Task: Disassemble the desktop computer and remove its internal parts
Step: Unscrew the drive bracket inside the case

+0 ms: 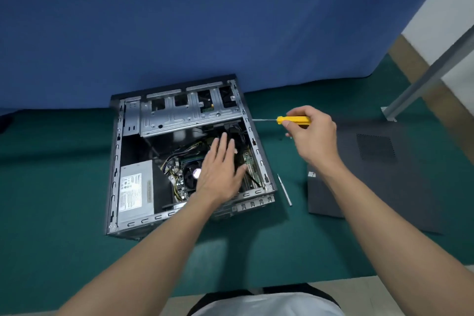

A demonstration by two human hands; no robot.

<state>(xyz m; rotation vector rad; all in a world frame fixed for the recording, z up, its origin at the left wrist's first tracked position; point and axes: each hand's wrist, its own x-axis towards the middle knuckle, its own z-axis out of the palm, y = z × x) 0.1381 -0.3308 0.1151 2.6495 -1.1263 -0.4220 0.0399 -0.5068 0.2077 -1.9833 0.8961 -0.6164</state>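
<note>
1. Green surface (51, 187) carries everything. The desktop computer (115, 161) lies on its side left of centre, open side up.
2. Near-right: dark side panel (384, 174) lies flat on the surface, apart from the case. A thin metal rod (284, 190) lies between the two, just beside the case's right wall.
3. Inside the case, near-left: power supply (134, 190), label facing up. CPU fan (192, 174) is beside it, partly hidden by my hand.
4. Left grip (220, 174): released, fingers straight and spread, palm down over the board (250, 161). I can't tell if it's touching.
5. Right grip (313, 136): grasping the yellow screwdriver (295, 120), to the right of the case. Shaft points left, tip at the case's right wall. Contact unclear.
6. Far end of the case: metal drive cage (179, 115). Blue partition (179, 33) stands behind it.
</note>
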